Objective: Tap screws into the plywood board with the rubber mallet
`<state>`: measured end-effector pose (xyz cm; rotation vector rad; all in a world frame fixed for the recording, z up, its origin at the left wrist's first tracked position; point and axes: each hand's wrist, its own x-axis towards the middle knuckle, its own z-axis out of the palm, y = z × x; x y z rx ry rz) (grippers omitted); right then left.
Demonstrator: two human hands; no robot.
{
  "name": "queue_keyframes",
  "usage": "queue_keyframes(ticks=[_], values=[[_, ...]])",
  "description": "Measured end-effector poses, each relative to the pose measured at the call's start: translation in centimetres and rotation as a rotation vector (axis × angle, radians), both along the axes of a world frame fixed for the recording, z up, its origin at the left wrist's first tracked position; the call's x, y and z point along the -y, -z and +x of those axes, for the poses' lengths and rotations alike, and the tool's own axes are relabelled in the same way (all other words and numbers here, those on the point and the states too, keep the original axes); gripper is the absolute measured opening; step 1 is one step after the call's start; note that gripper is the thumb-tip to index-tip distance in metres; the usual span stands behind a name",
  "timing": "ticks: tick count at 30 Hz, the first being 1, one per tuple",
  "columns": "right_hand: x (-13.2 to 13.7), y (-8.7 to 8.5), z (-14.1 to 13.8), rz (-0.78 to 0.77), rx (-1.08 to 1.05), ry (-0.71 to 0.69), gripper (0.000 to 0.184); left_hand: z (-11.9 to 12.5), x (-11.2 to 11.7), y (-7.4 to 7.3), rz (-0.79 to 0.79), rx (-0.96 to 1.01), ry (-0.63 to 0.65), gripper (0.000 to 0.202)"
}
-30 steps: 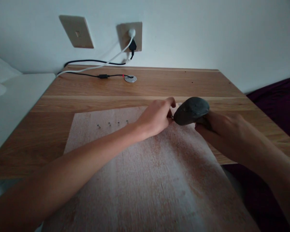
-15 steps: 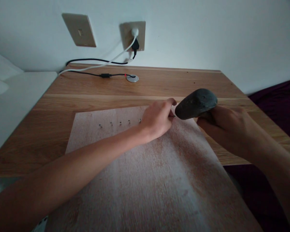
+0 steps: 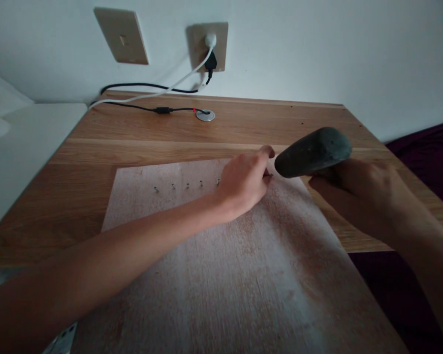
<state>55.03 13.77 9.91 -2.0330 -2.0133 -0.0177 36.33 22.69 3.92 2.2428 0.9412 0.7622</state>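
Note:
A pale plywood board lies on a wooden table. A row of several small nails stands in the board's far part. My left hand rests on the board at the row's right end, fingers pinched on something small that I take for a nail. My right hand grips a smooth dark grey stone. The stone's left tip hangs just right of my left fingertips, slightly above the board.
Black and white cables run from a wall socket across the table's far edge to a round metal grommet. A blank wall plate is left of the socket. A white surface lies left, dark purple fabric right.
The stone has risen from touching the spot by my left fingertips to a little above it, drifting right. My left hand has kept its pinch in place.

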Motion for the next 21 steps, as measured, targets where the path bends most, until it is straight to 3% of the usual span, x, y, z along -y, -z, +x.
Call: queue_keyframes(ticks=[6,10,14,18,21], values=[[-0.04,-0.17,0.11,-0.059,0.029,-0.066,0.016,0.17,-0.19,0.34,0.012,0.039,0.023,0.035],[0.08,-0.1,-0.26,0.032,0.021,0.017,0.018,0.14,-0.19,0.39,0.018,0.048,0.031,0.037],[0.17,0.04,-0.47,-0.025,0.044,0.044,0.016,0.16,-0.22,0.4,0.019,0.051,0.026,0.044],[0.14,0.03,-0.43,0.06,0.024,0.078,0.021,0.22,-0.27,0.4,0.021,0.038,0.035,0.051],[0.17,0.1,-0.35,-0.031,0.04,0.025,0.018,0.17,-0.25,0.31,0.007,0.043,0.036,0.058]])
